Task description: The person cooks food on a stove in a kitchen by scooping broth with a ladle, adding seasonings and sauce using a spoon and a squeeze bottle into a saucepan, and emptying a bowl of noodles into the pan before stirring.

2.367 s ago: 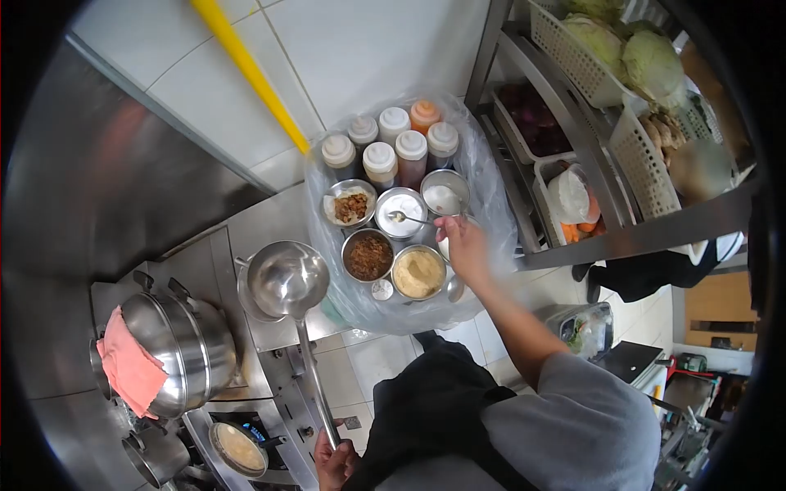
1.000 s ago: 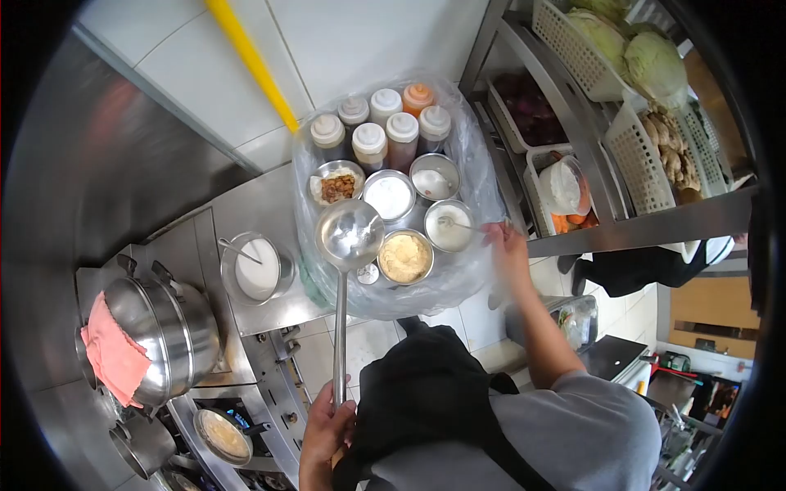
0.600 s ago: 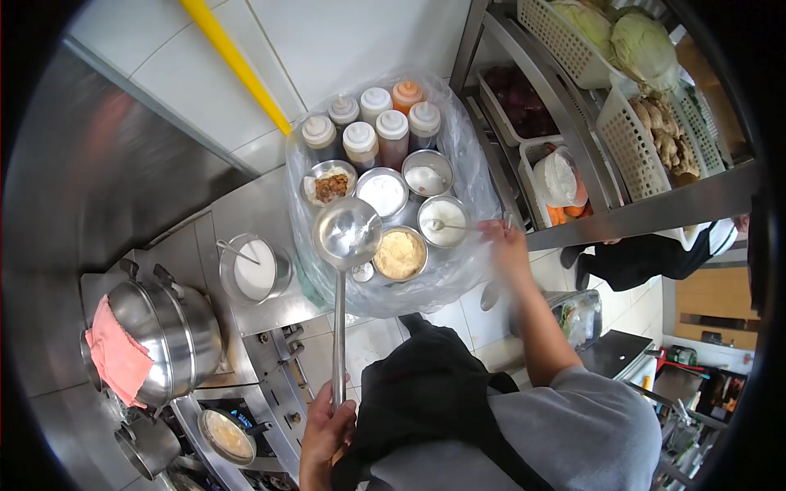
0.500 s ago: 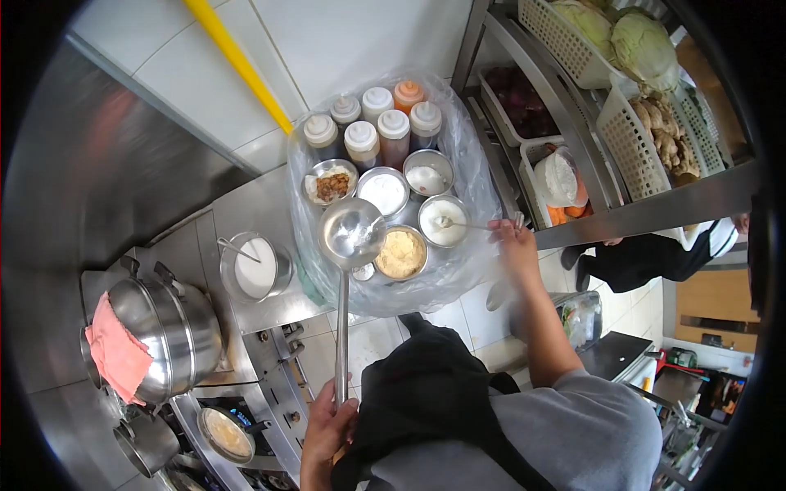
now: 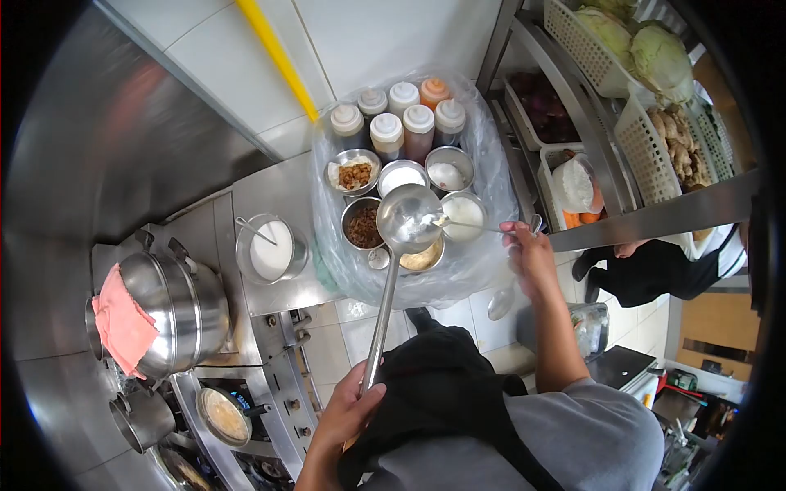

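My left hand (image 5: 350, 412) is closed around the handle of a long metal ladle (image 5: 408, 221). The ladle's bowl hangs over the cluster of seasoning bowls and partly covers a bowl of yellowish powder (image 5: 421, 259). In my right hand (image 5: 530, 260) is a thin-handled spoon (image 5: 481, 227); its tip carries a bit of white stuff at the ladle's right rim, in front of a bowl of white powder (image 5: 464, 214). A second, larger spoon (image 5: 501, 304) hangs below that hand, seemingly held in it too. Left of the ladle stands a bowl of dark brown flakes (image 5: 361, 225).
Several squeeze bottles (image 5: 386, 135) stand behind the bowls on clear plastic sheeting. A jug of white liquid (image 5: 272, 250) sits left, near a big steel pot (image 5: 184, 311) and a small pan (image 5: 223, 416) on the stove. Vegetable baskets (image 5: 647, 147) fill the right shelf. Another person (image 5: 655, 274) stands beyond.
The ladle has swung right in my left hand, uncovering the brown flakes. The thin spoon's tip has come out of the white powder bowl to the ladle's rim. The whole view has shifted slightly.
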A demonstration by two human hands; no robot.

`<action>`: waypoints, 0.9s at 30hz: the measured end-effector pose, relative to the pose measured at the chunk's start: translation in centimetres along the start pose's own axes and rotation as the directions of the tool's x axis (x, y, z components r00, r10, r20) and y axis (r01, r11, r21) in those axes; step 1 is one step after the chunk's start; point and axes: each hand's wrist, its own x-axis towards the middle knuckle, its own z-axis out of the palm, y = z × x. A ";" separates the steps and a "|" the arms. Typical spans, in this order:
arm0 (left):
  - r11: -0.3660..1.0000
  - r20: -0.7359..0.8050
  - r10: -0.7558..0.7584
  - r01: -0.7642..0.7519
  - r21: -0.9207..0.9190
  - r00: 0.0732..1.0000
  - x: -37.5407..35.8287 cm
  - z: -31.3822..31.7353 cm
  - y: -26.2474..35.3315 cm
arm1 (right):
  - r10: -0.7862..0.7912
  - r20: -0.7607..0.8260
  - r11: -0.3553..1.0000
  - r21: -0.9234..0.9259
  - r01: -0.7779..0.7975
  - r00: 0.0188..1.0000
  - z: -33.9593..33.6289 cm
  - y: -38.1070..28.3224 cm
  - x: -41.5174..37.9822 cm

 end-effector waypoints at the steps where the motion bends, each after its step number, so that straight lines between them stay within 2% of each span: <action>1: 1.000 -0.004 0.004 -0.004 -0.001 1.000 0.0 0.0 0.0 | 0.001 -0.019 1.000 0.005 -0.001 1.000 0.1 0.2 0.3; 5: 1.000 -0.025 0.010 -0.010 0.024 1.000 -0.2 -0.3 -0.9 | 0.004 -0.020 1.000 0.016 -0.004 1.000 -0.3 0.4 0.3; 7: 1.000 -0.049 0.005 -0.004 0.019 0.999 -0.5 -0.8 -1.8 | -0.046 -0.054 0.999 -0.001 0.046 0.997 -0.7 0.1 0.2; 8: 0.996 -0.045 -0.010 0.006 -0.093 0.999 -1.1 -1.3 -2.5 | -0.097 -0.063 0.995 -0.041 0.094 0.993 -1.5 0.6 0.7; 9: 0.977 -0.051 -0.022 0.010 -0.212 0.998 -1.6 -1.7 -3.2 | -0.224 -0.103 0.942 -0.277 0.189 0.969 -2.1 1.1 1.3; 10: 0.970 -0.106 -0.017 -0.010 -0.244 0.994 -2.2 -2.2 -4.0 | -0.388 -0.110 0.837 -0.458 0.299 0.915 -3.0 2.3 2.5; 11: 0.940 -0.078 -0.006 -0.021 -0.340 0.997 -3.4 -3.2 -5.2 | -0.521 -0.018 0.699 -0.582 0.415 0.853 -2.9 2.5 2.9; 12: 0.896 -0.083 0.012 -0.048 -0.442 0.996 -5.2 -4.3 -6.9 | -0.544 0.068 0.549 -0.724 0.417 0.836 -3.9 3.6 4.5; 13: 0.856 -0.110 0.016 -0.071 -0.512 0.994 -7.1 -5.3 -8.9 | -0.511 0.164 0.526 -0.717 0.458 0.844 -5.4 5.4 7.1; 14: 0.799 -0.163 0.059 -0.145 -0.583 0.985 -9.0 -6.2 -11.1 | -0.450 0.273 0.391 -0.796 0.462 0.850 -6.5 6.7 9.5; 15: 0.738 -0.213 0.111 -0.224 -0.636 0.971 -10.9 -6.9 -13.8 | -0.483 0.316 0.377 -0.767 0.520 0.817 -5.9 8.2 11.4; 16: 0.697 -0.369 0.058 -0.302 -0.650 0.927 -12.9 -7.7 -17.0 | -0.520 0.293 0.512 -0.645 0.567 0.802 -4.9 9.4 12.6; 17: 0.659 -0.492 -0.001 -0.370 -0.655 0.870 -14.7 -8.2 -20.1 | -0.513 0.279 0.554 -0.614 0.562 0.811 -5.3 10.1 14.6; 18: 0.664 -0.554 0.034 -0.433 -0.609 0.832 -16.9 -9.3 -21.7 | -0.462 0.326 0.517 -0.657 0.549 0.825 -7.7 10.5 17.6; 19: 0.658 -0.668 -0.057 -0.475 -0.584 0.742 -18.4 -10.3 -24.2 | -0.420 0.351 0.470 -0.705 0.531 0.837 -8.6 10.1 19.6; 20: 0.742 -0.777 -0.115 -0.467 -0.481 0.619 -19.5 -11.4 -25.3 | -0.306 0.260 0.569 -0.721 0.395 0.916 -7.1 8.9 17.2; 21: 0.792 -0.836 -0.239 -0.399 -0.462 0.494 -19.5 -13.4 -29.7 | -0.178 0.171 0.644 -0.724 0.246 0.969 -4.8 7.0 13.8; 22: 0.925 -0.929 -0.168 -0.274 -0.264 0.329 -19.5 -15.6 -32.3 | -0.142 0.136 0.641 -0.742 0.196 0.980 -5.1 7.0 14.3; 23: 0.995 -0.992 -0.015 -0.100 -0.028 0.128 -18.8 -18.2 -36.1 | -0.106 0.100 0.635 -0.759 0.145 0.989 -5.2 6.8 14.7; 24: 0.902 -0.906 0.389 0.268 0.338 -0.166 -17.6 -21.1 -40.5 | -0.235 0.136 0.643 -0.721 0.259 0.962 -5.0 7.3 14.6; 25: 0.907 -0.906 0.385 0.257 0.335 -0.178 -16.1 -23.3 -44.2 | -0.360 0.161 0.638 -0.676 0.368 0.919 -4.9 7.7 14.3; 26: 0.897 -0.902 0.347 0.371 0.240 -0.257 -14.7 -25.2 -47.2 | -0.412 0.171 0.653 -0.630 0.420 0.895 -4.8 7.7 13.8; 27: 0.873 -0.887 0.316 0.469 0.133 -0.338 -14.5 -26.1 -47.5 | -0.425 0.177 0.648 -0.625 0.435 0.888 -4.5 7.0 13.3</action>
